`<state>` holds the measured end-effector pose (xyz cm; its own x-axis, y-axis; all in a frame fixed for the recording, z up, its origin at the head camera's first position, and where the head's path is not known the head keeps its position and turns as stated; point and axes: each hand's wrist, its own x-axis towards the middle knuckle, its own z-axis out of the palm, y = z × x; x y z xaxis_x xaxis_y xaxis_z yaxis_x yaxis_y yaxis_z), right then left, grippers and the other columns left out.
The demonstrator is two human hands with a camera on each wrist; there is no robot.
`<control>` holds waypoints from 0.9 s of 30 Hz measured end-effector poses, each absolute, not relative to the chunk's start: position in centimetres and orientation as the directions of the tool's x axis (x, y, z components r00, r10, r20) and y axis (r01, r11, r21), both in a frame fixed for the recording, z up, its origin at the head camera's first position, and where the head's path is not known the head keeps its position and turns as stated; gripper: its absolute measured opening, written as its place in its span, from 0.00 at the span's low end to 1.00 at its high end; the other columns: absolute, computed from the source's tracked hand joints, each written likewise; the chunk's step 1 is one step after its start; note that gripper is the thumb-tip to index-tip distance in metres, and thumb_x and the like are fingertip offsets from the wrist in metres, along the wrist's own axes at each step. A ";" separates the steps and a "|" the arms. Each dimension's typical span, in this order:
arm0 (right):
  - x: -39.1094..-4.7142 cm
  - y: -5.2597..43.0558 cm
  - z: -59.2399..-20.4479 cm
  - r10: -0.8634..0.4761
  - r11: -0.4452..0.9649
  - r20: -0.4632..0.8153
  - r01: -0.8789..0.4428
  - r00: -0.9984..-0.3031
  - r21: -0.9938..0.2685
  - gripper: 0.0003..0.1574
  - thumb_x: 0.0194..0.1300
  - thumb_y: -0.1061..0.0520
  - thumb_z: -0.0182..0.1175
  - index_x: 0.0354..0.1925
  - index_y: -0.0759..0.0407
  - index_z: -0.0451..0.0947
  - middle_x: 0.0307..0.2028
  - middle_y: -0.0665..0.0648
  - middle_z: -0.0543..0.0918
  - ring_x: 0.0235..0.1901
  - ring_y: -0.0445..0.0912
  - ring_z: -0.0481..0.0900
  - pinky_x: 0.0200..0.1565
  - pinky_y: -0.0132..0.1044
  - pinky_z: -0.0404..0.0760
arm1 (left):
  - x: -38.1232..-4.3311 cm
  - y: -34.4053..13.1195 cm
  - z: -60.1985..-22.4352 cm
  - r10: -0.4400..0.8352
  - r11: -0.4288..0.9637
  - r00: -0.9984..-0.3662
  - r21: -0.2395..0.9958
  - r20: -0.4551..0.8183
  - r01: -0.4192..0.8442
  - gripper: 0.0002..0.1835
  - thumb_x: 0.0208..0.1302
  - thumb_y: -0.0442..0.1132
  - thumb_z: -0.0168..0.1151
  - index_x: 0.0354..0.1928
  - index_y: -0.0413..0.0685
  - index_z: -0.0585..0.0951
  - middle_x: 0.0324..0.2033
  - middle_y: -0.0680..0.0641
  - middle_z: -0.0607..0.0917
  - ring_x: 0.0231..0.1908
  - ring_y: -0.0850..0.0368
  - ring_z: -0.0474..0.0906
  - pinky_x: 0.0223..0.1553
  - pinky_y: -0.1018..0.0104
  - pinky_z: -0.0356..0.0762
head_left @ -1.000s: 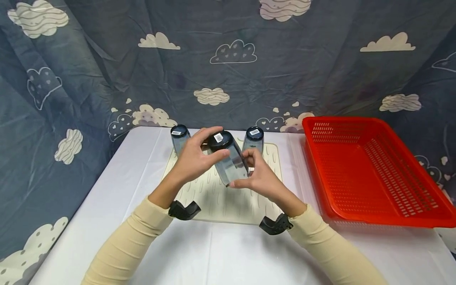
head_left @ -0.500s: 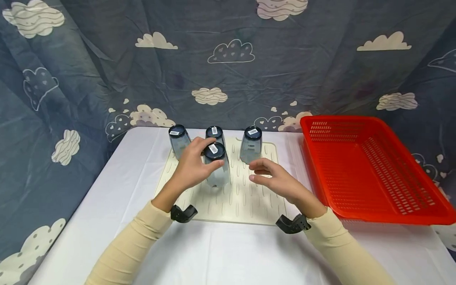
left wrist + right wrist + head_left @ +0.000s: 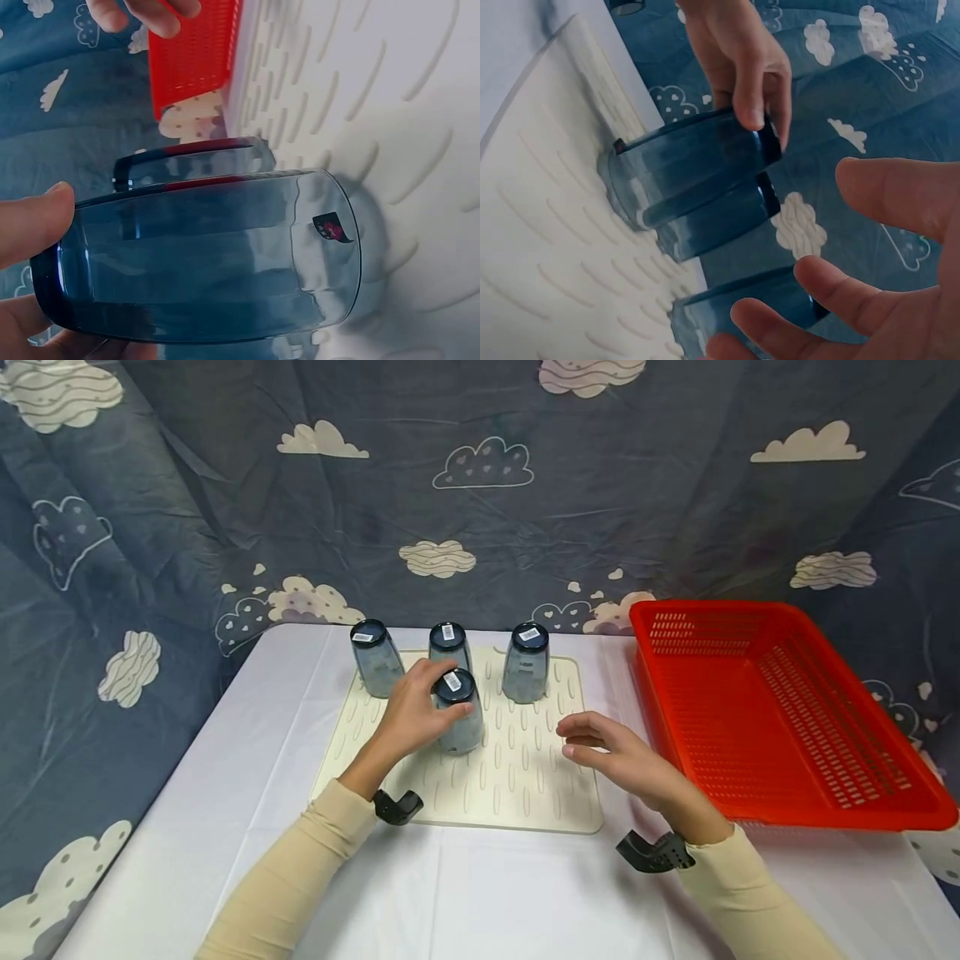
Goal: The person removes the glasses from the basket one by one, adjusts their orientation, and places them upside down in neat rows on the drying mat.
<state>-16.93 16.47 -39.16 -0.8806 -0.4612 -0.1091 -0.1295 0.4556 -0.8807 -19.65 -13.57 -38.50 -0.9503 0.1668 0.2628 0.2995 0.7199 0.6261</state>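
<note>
A blue-tinted drinking glass (image 3: 462, 733) is upside down on the cream ribbed mat (image 3: 517, 793), its dark base with a white label on top. My left hand (image 3: 411, 714) holds it around the base. In the left wrist view this glass (image 3: 195, 255) bears a small dark logo near its rim, which is at the mat. Behind it, three more upturned glasses form a row: a left one (image 3: 378, 668), a middle one (image 3: 452, 647) partly hidden, and a right one (image 3: 526, 670). My right hand (image 3: 630, 764) is off to the right, fingers loosely bent, holding nothing.
A red perforated plastic basket (image 3: 667, 727) stands on the right of the white-covered table (image 3: 480, 893). A dark cloud-print cloth (image 3: 600, 518) hangs behind and at the sides. Each wrist wears a black band mount (image 3: 397, 807).
The glass, earlier tilted between both hands, came down upside down onto the mat in front of the others. My right hand let go and moved right; my left still holds it.
</note>
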 end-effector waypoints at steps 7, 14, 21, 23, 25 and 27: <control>-16.5 17.3 -39.4 -0.454 0.428 -0.091 -0.128 -0.886 -0.894 0.23 0.72 0.58 0.56 0.60 0.68 0.70 0.59 0.71 0.76 0.59 0.59 0.76 0.58 0.40 0.76 | -19.7 -13.8 -39.1 0.153 0.729 -0.966 0.636 0.210 0.253 0.35 0.57 0.45 0.73 0.66 0.44 0.74 0.56 0.38 0.78 0.55 0.42 0.77 0.57 0.46 0.77; -16.4 17.5 -39.4 -0.452 0.417 -0.084 -0.127 -0.888 -0.900 0.24 0.72 0.58 0.56 0.61 0.69 0.69 0.59 0.71 0.75 0.59 0.59 0.76 0.57 0.37 0.77 | -19.9 -13.9 -38.9 0.167 0.734 -0.975 0.642 0.145 0.222 0.37 0.59 0.46 0.71 0.69 0.46 0.70 0.59 0.37 0.76 0.57 0.41 0.76 0.58 0.45 0.76; -15.5 18.3 -38.6 -0.387 0.543 -0.032 -0.200 -0.921 -0.815 0.28 0.70 0.55 0.59 0.63 0.65 0.67 0.54 0.67 0.81 0.54 0.57 0.81 0.57 0.52 0.82 | -19.4 -13.9 -39.4 0.171 0.729 -0.972 0.642 0.163 0.236 0.39 0.60 0.45 0.71 0.71 0.43 0.67 0.64 0.36 0.72 0.64 0.39 0.72 0.63 0.43 0.73; -14.8 18.7 -37.9 -0.352 0.608 0.031 -0.254 -0.936 -0.752 0.28 0.69 0.54 0.62 0.62 0.62 0.69 0.49 0.63 0.85 0.48 0.53 0.83 0.53 0.49 0.85 | -19.0 -14.0 -39.7 0.166 0.729 -0.970 0.640 0.180 0.244 0.41 0.60 0.46 0.71 0.72 0.42 0.65 0.67 0.36 0.70 0.66 0.39 0.69 0.65 0.42 0.71; -14.3 19.4 -37.2 -0.327 0.645 0.123 -0.317 -0.937 -0.696 0.25 0.67 0.54 0.64 0.60 0.59 0.73 0.42 0.58 0.87 0.41 0.45 0.84 0.47 0.41 0.87 | -18.6 -14.3 -40.0 0.156 0.731 -0.967 0.635 0.199 0.249 0.42 0.60 0.47 0.71 0.73 0.42 0.64 0.69 0.36 0.68 0.68 0.39 0.68 0.66 0.41 0.70; -13.9 20.2 -36.5 -0.299 0.683 0.221 -0.370 -0.928 -0.629 0.21 0.66 0.55 0.66 0.55 0.57 0.77 0.37 0.55 0.87 0.36 0.42 0.83 0.40 0.31 0.86 | -18.0 -14.8 -40.3 0.143 0.732 -0.966 0.635 0.214 0.249 0.43 0.60 0.49 0.71 0.74 0.44 0.63 0.70 0.37 0.68 0.69 0.39 0.67 0.67 0.40 0.69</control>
<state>-13.85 20.19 -36.47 -0.9282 -0.2995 0.2210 -0.3703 0.6833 -0.6292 -18.05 -14.78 -40.26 -0.9662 0.1431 0.2144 0.2492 0.7316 0.6345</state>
